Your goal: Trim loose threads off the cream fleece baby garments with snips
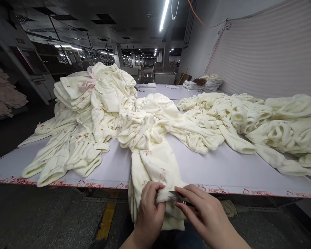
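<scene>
A cream fleece garment (pixel 155 160) with a faint pinkish print hangs over the table's front edge towards me. My left hand (pixel 150 207) pinches a fold of it between thumb and fingers. Close by on the right, my right hand (pixel 202 207) is closed around small dark-handled thread snips (pixel 176 197). Their metal tips point left and meet the pinched fold; whether the blades are apart I cannot make out. The upper part of this garment lies bunched on the table (pixel 119 162).
A tall heap of cream garments (pixel 93 100) stands at the left, tied with a pink strip (pixel 89 81). More cream garments (pixel 235 114) spread along the right. Stacked white pieces (pixel 203 83) lie at the back by a striped hanging cloth (pixel 269 52). Pink fabric (pixel 5 91) is piled far left.
</scene>
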Tool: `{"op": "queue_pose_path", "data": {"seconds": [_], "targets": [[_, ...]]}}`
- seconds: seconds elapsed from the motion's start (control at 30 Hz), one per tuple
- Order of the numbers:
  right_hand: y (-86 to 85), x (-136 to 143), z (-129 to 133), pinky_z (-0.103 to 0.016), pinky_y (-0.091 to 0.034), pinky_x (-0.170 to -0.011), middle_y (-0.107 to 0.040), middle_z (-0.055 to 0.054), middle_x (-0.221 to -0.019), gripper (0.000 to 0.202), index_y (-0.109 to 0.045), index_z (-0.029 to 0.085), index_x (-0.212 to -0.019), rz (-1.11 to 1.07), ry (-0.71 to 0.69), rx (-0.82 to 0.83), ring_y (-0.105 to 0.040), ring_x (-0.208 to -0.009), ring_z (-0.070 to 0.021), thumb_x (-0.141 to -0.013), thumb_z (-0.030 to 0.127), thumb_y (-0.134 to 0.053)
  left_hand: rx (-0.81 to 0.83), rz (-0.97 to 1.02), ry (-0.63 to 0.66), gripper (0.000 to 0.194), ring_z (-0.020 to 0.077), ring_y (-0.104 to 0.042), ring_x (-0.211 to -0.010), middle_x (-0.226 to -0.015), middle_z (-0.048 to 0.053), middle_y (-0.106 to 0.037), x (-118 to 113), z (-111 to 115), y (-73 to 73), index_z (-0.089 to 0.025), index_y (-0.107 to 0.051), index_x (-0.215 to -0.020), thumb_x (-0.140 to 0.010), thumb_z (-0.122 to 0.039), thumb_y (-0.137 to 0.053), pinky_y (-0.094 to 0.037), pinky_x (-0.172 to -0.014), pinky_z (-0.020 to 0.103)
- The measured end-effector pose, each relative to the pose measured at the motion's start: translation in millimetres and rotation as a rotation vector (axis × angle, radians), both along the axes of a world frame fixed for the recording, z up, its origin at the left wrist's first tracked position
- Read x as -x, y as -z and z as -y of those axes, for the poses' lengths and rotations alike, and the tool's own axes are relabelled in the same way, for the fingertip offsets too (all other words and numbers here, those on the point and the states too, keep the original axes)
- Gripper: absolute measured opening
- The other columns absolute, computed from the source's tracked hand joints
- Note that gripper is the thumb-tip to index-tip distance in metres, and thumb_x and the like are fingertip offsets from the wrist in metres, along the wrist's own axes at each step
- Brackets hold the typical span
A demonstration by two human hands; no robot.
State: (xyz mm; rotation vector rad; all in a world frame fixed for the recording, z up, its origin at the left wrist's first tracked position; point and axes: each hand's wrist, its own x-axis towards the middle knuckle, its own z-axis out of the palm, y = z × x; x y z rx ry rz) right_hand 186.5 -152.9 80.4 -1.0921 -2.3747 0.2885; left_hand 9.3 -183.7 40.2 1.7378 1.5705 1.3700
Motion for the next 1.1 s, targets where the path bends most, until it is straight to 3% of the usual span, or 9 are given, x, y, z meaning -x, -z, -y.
{"op": "queue_pose_path", "data": {"seconds": [0.13, 0.57, 0.7, 0.77, 0.87, 0.97, 1.1], "targets": [[-0.7, -1, 3, -0.029, -0.052, -0.068, -0.067, -0.010, -0.095, 0.031, -0.059, 0.020, -0.117, 0.020, -0.005, -0.108, -0.064, -0.080, -0.0199, -0.091, 0.026, -0.045, 0.012, -0.008, 0.041, 0.038, 0.0200, -0.053, -0.095, -0.095, 0.004, -0.056, -4, -1, -1.5, -0.022, -0.051, -0.098, -0.068, 0.000, -0.041, -0.044, -0.086, 0.034], [-1.7, 3, -1, -0.027, -0.050, -0.068, -0.067, -0.008, -0.091, 0.027, -0.063, 0.021, -0.110, 0.022, 0.018, -0.083, -0.064, -0.076, -0.0178, -0.092, 0.027, -0.043, 0.042, 0.018, 0.047, 0.035, 0.0197, -0.054, -0.094, -0.094, 0.003, -0.057, -4, -4, -4.3, -0.023, -0.054, -0.097, -0.070, -0.002, -0.045, -0.045, -0.086, 0.035], [5.1, -4, -3, -0.026, -0.050, -0.060, -0.065, -0.006, -0.091, 0.034, -0.055, 0.022, -0.118, -0.002, 0.106, -0.045, -0.064, -0.075, -0.0184, -0.086, 0.032, -0.051, 0.023, 0.067, 0.016, 0.044, 0.0204, -0.051, -0.105, -0.111, 0.006, -0.053, -2, -2, -4.9, -0.024, -0.054, -0.110, -0.071, -0.002, -0.047, -0.045, -0.089, 0.034], [12.6, -7, -8, -0.025, -0.047, -0.055, -0.064, -0.004, -0.087, 0.028, -0.056, 0.023, -0.111, -0.008, 0.168, -0.016, -0.064, -0.071, -0.0180, -0.084, 0.028, -0.051, 0.034, 0.106, 0.062, 0.047, 0.0219, -0.050, -0.109, -0.119, 0.007, -0.051, 0, -3, -8.0, -0.025, -0.055, -0.116, -0.074, -0.005, -0.049, -0.044, -0.091, 0.035], [23.9, -6, -22, -0.024, -0.044, -0.053, -0.064, 0.000, -0.078, 0.016, -0.056, 0.024, -0.089, -0.059, 0.277, 0.024, -0.062, -0.064, -0.0158, -0.079, 0.017, -0.045, 0.232, 0.312, 0.234, 0.027, 0.0225, -0.056, -0.096, -0.100, 0.007, -0.063, 2, -10, -14.2, -0.020, -0.065, -0.105, -0.083, -0.021, -0.051, -0.045, -0.087, 0.035], [26.4, -1, -33, -0.024, -0.042, -0.052, -0.061, 0.002, -0.069, 0.009, -0.052, 0.023, -0.082, -0.115, 0.380, 0.046, -0.058, -0.058, -0.0153, -0.078, 0.018, -0.046, 0.479, 0.733, 0.267, 0.030, 0.0228, -0.059, -0.096, -0.096, 0.007, -0.069, 2, -17, -16.3, -0.017, -0.069, -0.099, -0.086, -0.036, -0.052, -0.044, -0.091, 0.036], [13.9, 4, -30, -0.024, -0.044, -0.054, -0.064, -0.001, -0.080, 0.010, -0.058, 0.023, -0.090, -0.167, 0.218, 0.190, -0.060, -0.068, -0.0165, -0.083, 0.026, -0.051, 0.489, 1.093, 0.229, 0.030, 0.0239, -0.055, -0.110, -0.111, 0.009, -0.068, 4, -21, -11.3, -0.014, -0.069, -0.103, -0.082, -0.034, -0.059, -0.038, -0.100, 0.035]]}}
